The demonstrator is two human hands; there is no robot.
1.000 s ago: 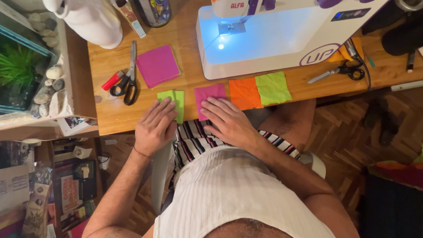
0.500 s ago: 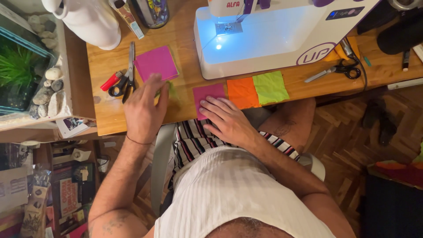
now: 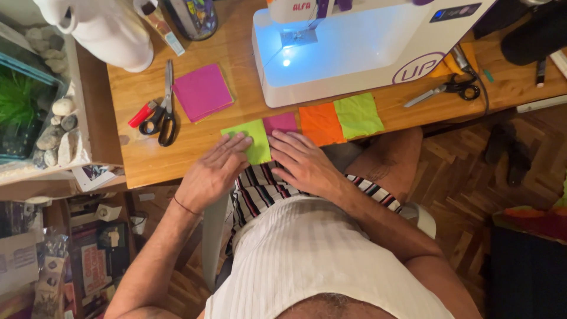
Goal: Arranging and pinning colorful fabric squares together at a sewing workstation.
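Left hand lies flat, fingers together, fingertips on the green square at the table's front edge. Right hand lies flat, fingers spread, on the pink square (touching the green one). Orange square adjoins it. Scissors lie near.

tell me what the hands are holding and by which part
Nothing is gripped. The left hand presses flat on the green fabric square; the right hand lies on the pink square.

I'm sewing at home: sewing machine on my wooden desk, parquet floor, aquarium beside me.
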